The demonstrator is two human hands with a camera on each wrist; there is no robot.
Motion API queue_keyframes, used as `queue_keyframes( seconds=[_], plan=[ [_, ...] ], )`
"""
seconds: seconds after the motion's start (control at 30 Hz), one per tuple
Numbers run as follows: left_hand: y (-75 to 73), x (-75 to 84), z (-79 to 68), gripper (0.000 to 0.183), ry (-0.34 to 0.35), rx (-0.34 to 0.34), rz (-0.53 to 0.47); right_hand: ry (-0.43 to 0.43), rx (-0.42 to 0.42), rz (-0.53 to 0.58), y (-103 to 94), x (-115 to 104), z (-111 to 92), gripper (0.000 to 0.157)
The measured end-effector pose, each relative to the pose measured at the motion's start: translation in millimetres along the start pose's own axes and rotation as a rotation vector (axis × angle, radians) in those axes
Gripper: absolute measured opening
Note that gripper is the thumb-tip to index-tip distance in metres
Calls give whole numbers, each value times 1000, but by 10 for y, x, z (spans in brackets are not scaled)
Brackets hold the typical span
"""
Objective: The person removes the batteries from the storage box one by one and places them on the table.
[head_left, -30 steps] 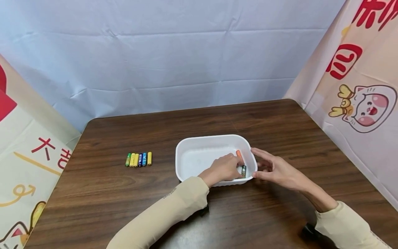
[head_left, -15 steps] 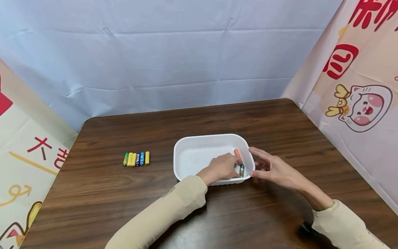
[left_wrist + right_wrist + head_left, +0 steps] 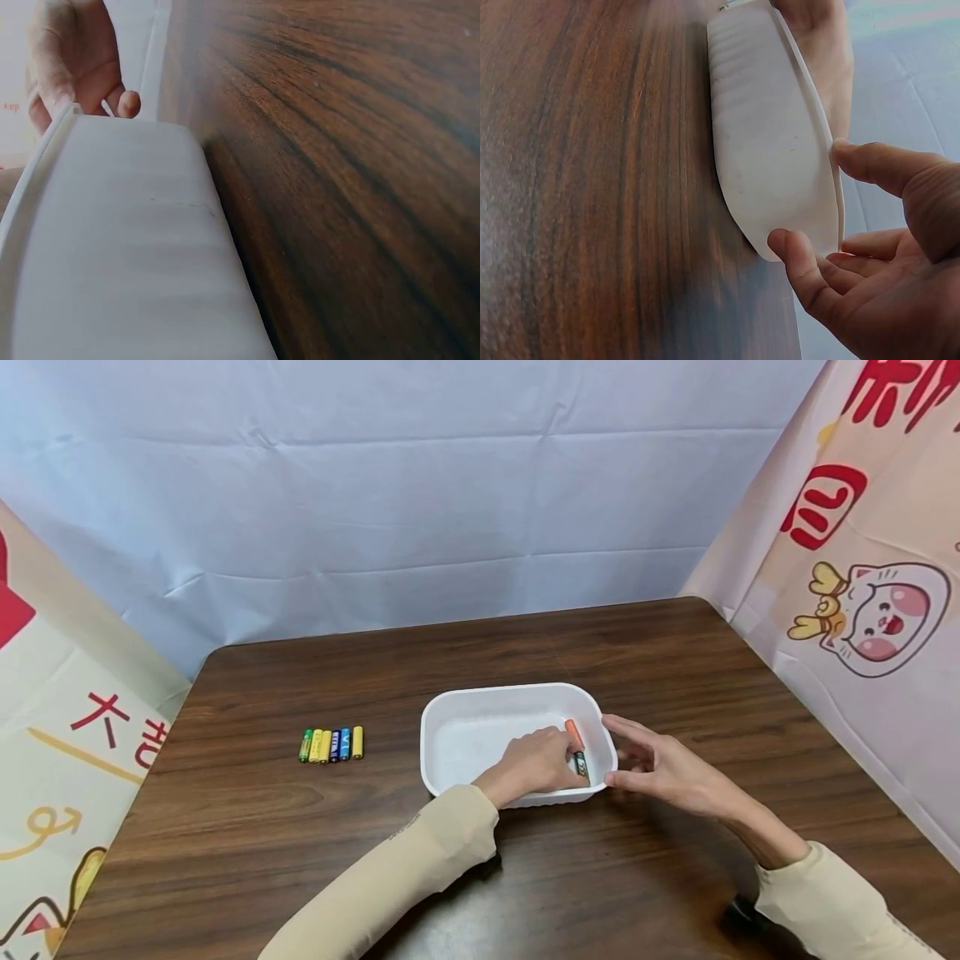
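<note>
A white plastic tray (image 3: pixel 480 739) stands on the wooden table. My left hand (image 3: pixel 534 762) reaches in over its near side, thumb and fingers pinching a dark green battery (image 3: pixel 582 764) at the tray's right end. Just beyond lies an orange battery (image 3: pixel 573 734), partly behind the fingertips. Outside the right end, my right hand (image 3: pixel 671 770) spreads thumb and fingers against the rim and outer wall. In the right wrist view, the thumb meets the rim and one fingertip rests low on the tray wall (image 3: pixel 772 142). The left wrist view shows the tray's near wall (image 3: pixel 135 240), hiding the batteries.
To the left of the tray, several yellow, green and blue batteries (image 3: pixel 330 746) lie side by side on the table (image 3: pixel 337 685). A pale cloth (image 3: pixel 450 510) hangs behind the table, and a printed banner (image 3: pixel 862 568) is at the right.
The dark green battery has shifted slightly left and away from me within the tray, now tilted in line with the orange one. The left fingers have moved little; the right hand keeps its place.
</note>
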State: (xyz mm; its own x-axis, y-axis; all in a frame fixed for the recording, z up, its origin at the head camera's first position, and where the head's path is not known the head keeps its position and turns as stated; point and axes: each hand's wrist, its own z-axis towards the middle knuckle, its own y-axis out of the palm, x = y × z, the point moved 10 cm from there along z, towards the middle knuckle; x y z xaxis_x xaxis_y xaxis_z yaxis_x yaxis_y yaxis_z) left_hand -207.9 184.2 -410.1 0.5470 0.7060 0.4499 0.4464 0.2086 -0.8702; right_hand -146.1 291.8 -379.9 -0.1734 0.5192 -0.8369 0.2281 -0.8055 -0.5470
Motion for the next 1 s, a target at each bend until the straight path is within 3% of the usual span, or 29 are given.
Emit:
queue_keyframes(
  seconds=[0.23, 0.33, 0.5, 0.7, 0.9, 1.0],
  plan=[
    [-206, -109, -98, 30, -42, 74, -65, -3, 1, 14, -2, 11, -1, 79],
    [-391, -166, -208, 45, -36, 116, -108, -2, -2, 21, 3, 10, -1, 79],
    [-787, -323, -487, 42, -19, 193, -141, 0, 1, 27, 1, 7, 2, 80],
    [-1242, -695, -889, 43, -28, 253, -183, 5, 4, 19, -10, -12, -1, 81],
    [-1635, -1187, -1335, 44, -15, 353, -233, 5, 6, 5, -1, -10, -9, 81],
    [-1781, -1457, -1567, 46, -19, 367, -225, -1, 7, 3, 4, -16, -3, 80]
  ],
)
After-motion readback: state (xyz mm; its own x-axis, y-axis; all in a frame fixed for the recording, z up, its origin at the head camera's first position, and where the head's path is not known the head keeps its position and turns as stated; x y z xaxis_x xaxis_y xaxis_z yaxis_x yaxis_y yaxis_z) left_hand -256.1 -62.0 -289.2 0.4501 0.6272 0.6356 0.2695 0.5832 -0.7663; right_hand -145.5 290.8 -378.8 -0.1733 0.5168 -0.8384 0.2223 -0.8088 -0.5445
